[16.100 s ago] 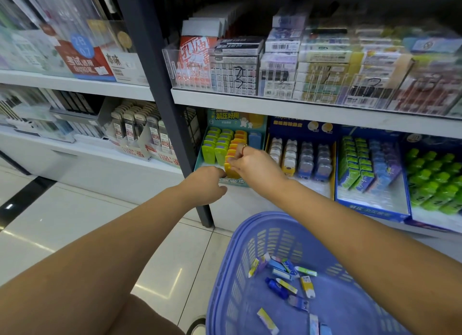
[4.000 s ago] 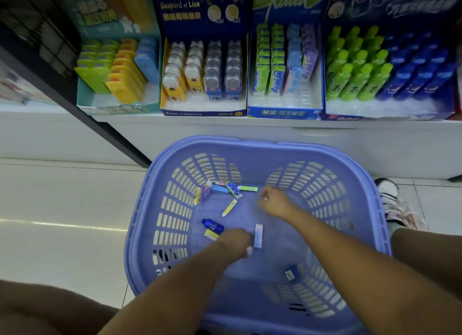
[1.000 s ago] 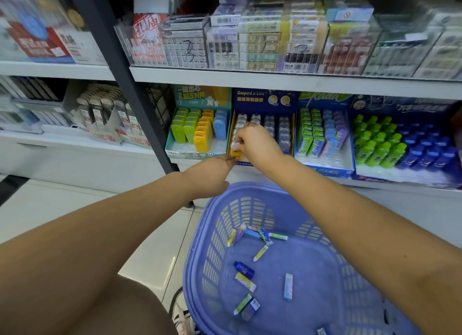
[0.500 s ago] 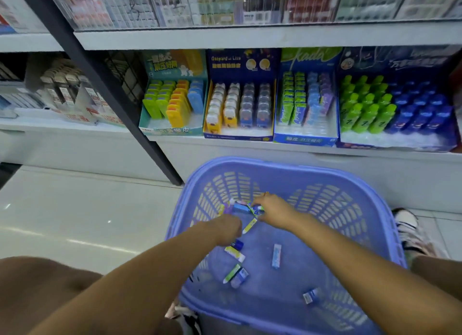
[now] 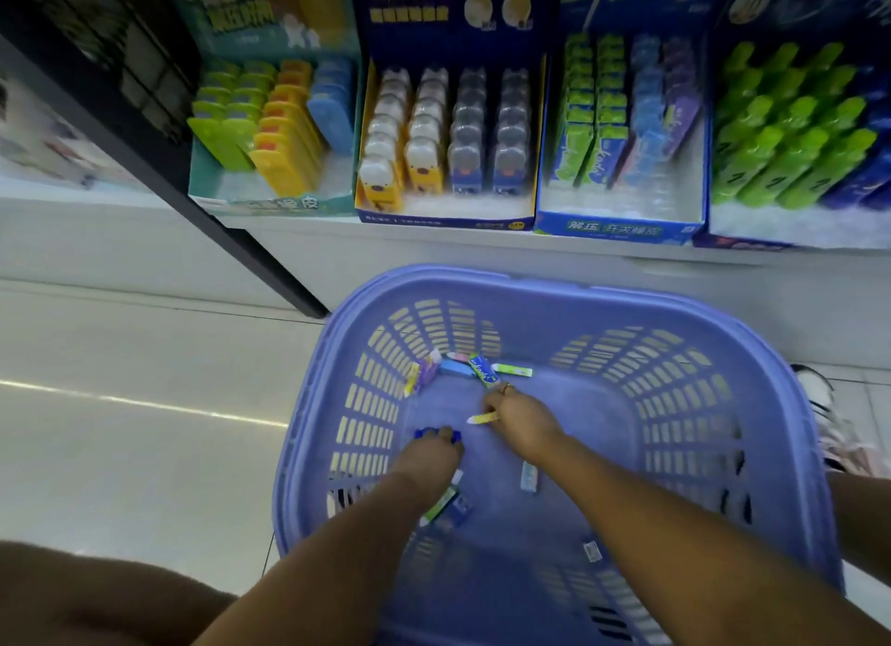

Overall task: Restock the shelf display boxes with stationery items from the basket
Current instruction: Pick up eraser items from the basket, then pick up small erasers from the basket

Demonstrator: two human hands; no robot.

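Head camera, looking down: a lilac slatted plastic basket (image 5: 530, 284) filled the lower centre of the frame, standing on a pale tiled floor (image 5: 120, 428) in front of a white shelf (image 5: 434, 245). Both bare forearms reached into it from the bottom edge.

The right hand (image 5: 520, 419), just right of centre, pinched a slim yellow stick-shaped item (image 5: 482, 419) between thumb and fingers. The left hand (image 5: 426, 457), just beside it at lower left, had its fingers curled down over a small dark blue item (image 5: 436, 434) on the basket floor. Whether it actually gripped the item could not be told.

Loose stationery lay in the basket. At the far wall sat a cluster made up of a purple and yellow packet (image 5: 422, 375), a light blue block (image 5: 455, 366), a green and blue packet (image 5: 483, 369) and a green stick (image 5: 512, 369). A pale blue bar (image 5: 529, 476) lay below the right wrist, and a small white-labelled piece (image 5: 592, 550) lay further down to the right.

Across the top of the frame four cardboard display boxes stood side by side on the shelf:
- a teal box (image 5: 270, 204) with green, orange-yellow and blue pieces
- a navy box (image 5: 446, 221) with rows of small dog-shaped items
- a blue box (image 5: 617, 228) of green, blue and purple packets
- a box of green and blue bottles (image 5: 795, 163) at the right edge

A black upright post (image 5: 144, 163) slanted across the upper left.
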